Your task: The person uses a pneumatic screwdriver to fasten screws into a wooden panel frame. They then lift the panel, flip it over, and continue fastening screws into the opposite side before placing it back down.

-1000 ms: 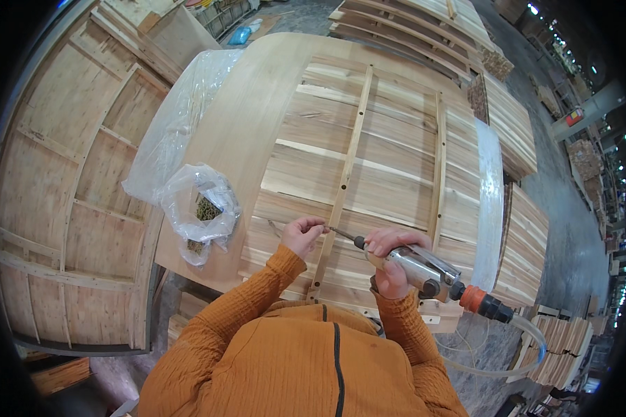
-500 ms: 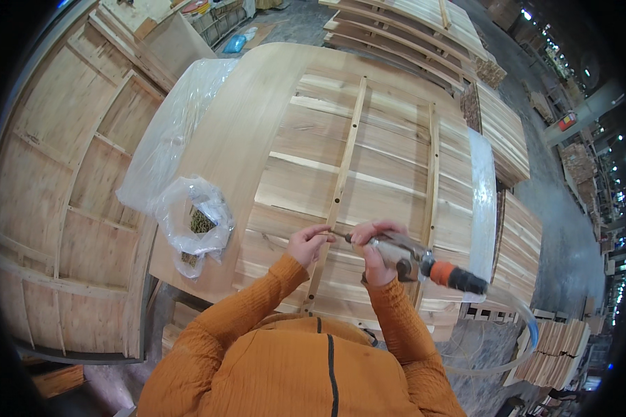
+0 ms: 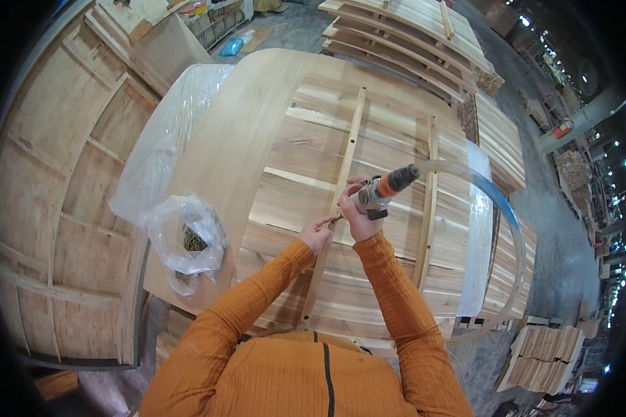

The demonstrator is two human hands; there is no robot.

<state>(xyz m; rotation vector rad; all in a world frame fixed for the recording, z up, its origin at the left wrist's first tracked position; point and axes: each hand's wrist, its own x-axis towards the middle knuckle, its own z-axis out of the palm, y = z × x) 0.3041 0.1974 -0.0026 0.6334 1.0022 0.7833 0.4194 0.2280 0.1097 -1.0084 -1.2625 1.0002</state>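
My right hand (image 3: 359,221) is wrapped round an air screwdriver (image 3: 373,199), its orange and black end tilted up and to the right. The tool's tip meets a narrow wooden strip (image 3: 352,135) with dark holes along it. At that tip, the fingertips of my left hand (image 3: 316,235) pinch what looks like a small screw, mostly hidden by the fingers. Beneath the strip lies a large wooden panel (image 3: 295,201) of joined boards. An open clear plastic bag (image 3: 177,258) holding several brassy screws (image 3: 194,240) rests at the panel's left.
From the tool, a clear air hose (image 3: 502,198) loops out over the right side. A second strip (image 3: 428,201) runs alongside the first. Stacked boards (image 3: 403,45) stand beyond the panel, with a framed plywood panel (image 3: 35,208) at the left and plastic sheeting (image 3: 156,146) between.
The screwdriver has swung from lying toward the right to pointing steeply down at the strip. My left fingers have come down to the strip with its tip, and the hose has risen.
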